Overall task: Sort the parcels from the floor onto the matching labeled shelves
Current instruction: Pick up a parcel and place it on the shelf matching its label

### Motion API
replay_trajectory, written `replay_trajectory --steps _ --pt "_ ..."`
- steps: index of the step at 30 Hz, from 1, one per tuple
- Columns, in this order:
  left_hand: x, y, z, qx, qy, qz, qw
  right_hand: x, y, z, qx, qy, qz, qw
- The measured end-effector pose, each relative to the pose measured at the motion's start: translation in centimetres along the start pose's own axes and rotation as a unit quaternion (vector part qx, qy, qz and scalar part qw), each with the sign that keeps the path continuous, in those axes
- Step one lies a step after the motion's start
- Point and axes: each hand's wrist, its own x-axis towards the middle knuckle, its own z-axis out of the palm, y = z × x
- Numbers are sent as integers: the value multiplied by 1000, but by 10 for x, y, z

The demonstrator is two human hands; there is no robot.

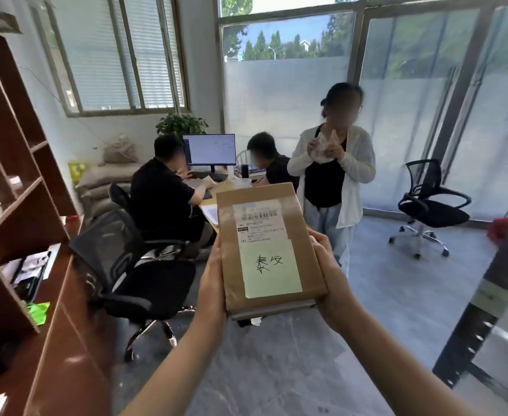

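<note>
I hold a flat brown cardboard parcel [264,235] up in front of me at chest height, its face turned toward me. It carries a white shipping label with a barcode and, below it, a pale green note with handwritten characters. My left hand [212,283] grips the parcel's left edge. Its right edge and lower corner are clasped by my right hand [329,274]. A dark metal shelf upright [483,298] with a pale label stands at the right edge.
A brown wooden shelving unit [21,205] with papers lines the left wall. A black office chair [138,280] stands close ahead, another chair [429,202] at the right. Two people sit at a desk [213,193] with a monitor; a third person [333,181] stands just behind the parcel.
</note>
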Motion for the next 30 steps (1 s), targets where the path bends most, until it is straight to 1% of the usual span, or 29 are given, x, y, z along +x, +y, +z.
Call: replay_trajectory --steps 8,16,24,30 --pt "66 -24 62 -22 -54 -38 998 64 -8 -53 -27 30 -25 999" --pt "119 -43 134 -4 -122 -4 992 110 -34 -111 -11 61 -54 997" --pt "132 -71 190 -19 -171 -27 985 114 -45 -164 -26 124 -76 989" --pt "118 -93 229 -22 -221 -50 974 82 -60 -199 -50 192 -95 975"
